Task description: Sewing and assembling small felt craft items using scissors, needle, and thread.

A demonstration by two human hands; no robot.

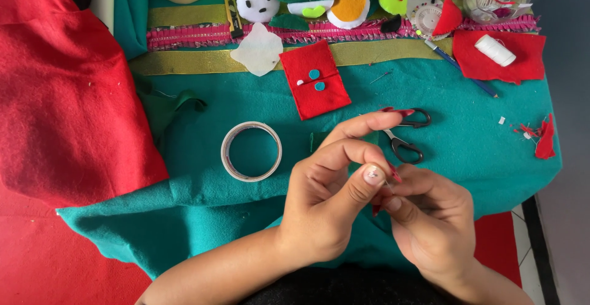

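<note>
Pinching something too small to make out, the left hand (326, 200) and right hand (430, 219) meet fingertip to fingertip over the teal felt (258, 206). Both are curled tight around it. Just behind them lie black scissors (409, 136); a tape ring (251, 151) sits to their left, near a red felt rectangle (314, 87).

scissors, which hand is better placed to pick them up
Right, probably. The black-handled scissors lie on the teal felt just beyond the right hand, while the left hand sits further left, nearer the tape ring. Both hands' fingers are pinched together on something small.
</note>
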